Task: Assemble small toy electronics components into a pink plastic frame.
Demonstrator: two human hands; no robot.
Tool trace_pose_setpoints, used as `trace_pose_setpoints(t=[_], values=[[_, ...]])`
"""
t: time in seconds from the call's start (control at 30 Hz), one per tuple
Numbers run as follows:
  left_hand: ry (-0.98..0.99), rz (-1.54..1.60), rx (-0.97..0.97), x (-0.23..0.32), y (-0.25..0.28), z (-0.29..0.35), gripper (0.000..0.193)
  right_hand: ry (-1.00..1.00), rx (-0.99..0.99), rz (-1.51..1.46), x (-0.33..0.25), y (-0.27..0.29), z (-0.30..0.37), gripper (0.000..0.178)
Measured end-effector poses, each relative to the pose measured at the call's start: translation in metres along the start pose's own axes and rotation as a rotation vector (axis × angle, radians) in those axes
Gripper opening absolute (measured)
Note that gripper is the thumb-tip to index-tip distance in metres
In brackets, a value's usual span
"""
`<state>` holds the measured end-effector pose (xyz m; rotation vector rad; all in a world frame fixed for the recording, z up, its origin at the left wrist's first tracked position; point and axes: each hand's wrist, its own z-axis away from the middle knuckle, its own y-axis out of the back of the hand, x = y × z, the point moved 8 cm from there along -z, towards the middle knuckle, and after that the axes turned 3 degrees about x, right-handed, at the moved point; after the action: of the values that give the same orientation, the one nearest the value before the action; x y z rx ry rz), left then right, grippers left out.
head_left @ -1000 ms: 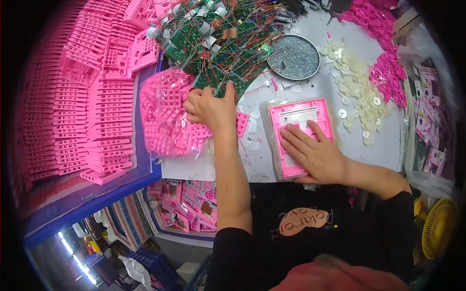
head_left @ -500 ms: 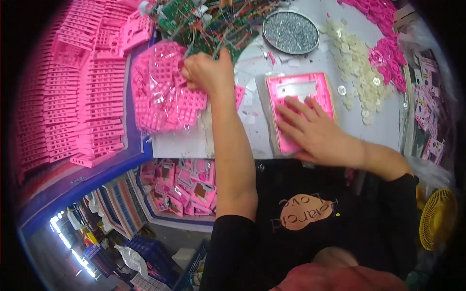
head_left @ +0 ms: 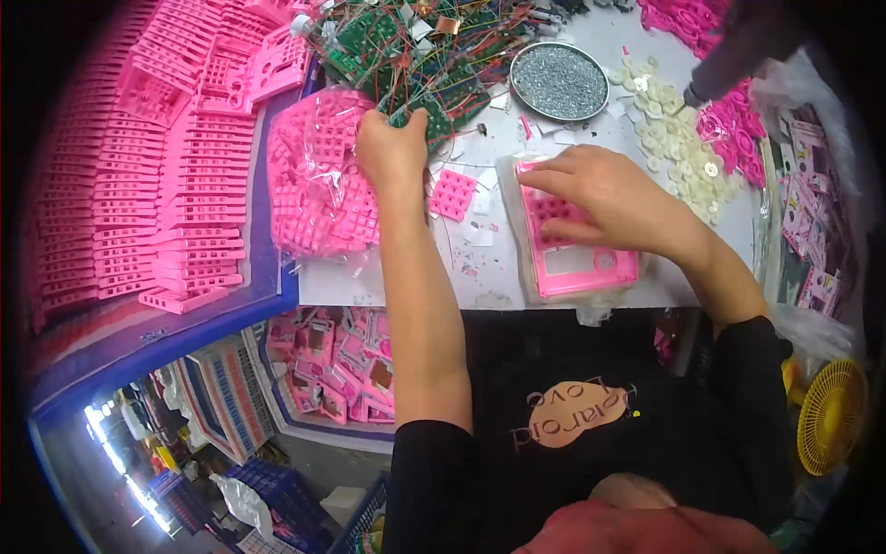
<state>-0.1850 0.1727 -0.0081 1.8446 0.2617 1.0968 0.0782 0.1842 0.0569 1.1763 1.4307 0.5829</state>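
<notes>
At the near edge of a heap of wired circuit boards, my left hand (head_left: 395,152) is closed on the edge of a green circuit board (head_left: 432,125). A pink plastic casing (head_left: 591,275) lies on a wrapped pad in front of me, its rectangular window and a round hole nearer my body. Over its far part my right hand (head_left: 614,198) rests, thumb and fingers apart. Between them shows a darker pink grid of keys (head_left: 556,210) in the casing. A loose pink keypad (head_left: 453,195) lies on the table between my hands.
A clear bag of pink keypads (head_left: 318,175) sits beside my left wrist. Stacked pink casings (head_left: 198,175) fill the left side. A round tray of small screws (head_left: 559,81), pale discs (head_left: 678,138) and pink parts lie beyond. A dark power screwdriver (head_left: 743,51) hangs at upper right.
My right hand has shifted toward the far end of the casing, whose window now faces my body instead of away. The screwdriver has come into view. My left hand stays by the circuit boards.
</notes>
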Motion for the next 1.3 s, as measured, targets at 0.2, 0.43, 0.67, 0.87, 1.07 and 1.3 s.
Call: trace_pose_setpoints(t=[0.2,0.43,0.67,0.87,1.07,1.3], values=[[-0.089,0.017,0.246,0.016,-0.002,0.017,0.039,-0.035,-0.046,-0.023,0.005,-0.018,-0.004,0.039],[0.170,0.884,-0.009,-0.013,-0.002,0.036,0.017,-0.128,0.008,-0.043,0.023,0.004,-0.002,0.037],[0.615,1.727,-0.530,-0.017,-0.023,0.064,0.023,-0.334,0.251,-0.759,0.059,-0.038,-0.064,0.025],[-0.045,0.798,0.039,-0.013,0.071,0.081,0.035,-0.152,0.323,0.091,0.047,0.022,-0.085,0.014],[-0.380,0.732,0.188,0.023,0.131,0.124,0.028,-0.010,0.217,-0.211,0.010,0.106,-0.061,0.008],[-0.631,0.606,0.203,0.072,0.144,0.098,0.028,0.311,0.471,-0.025,-0.018,0.126,-0.043,0.014]])
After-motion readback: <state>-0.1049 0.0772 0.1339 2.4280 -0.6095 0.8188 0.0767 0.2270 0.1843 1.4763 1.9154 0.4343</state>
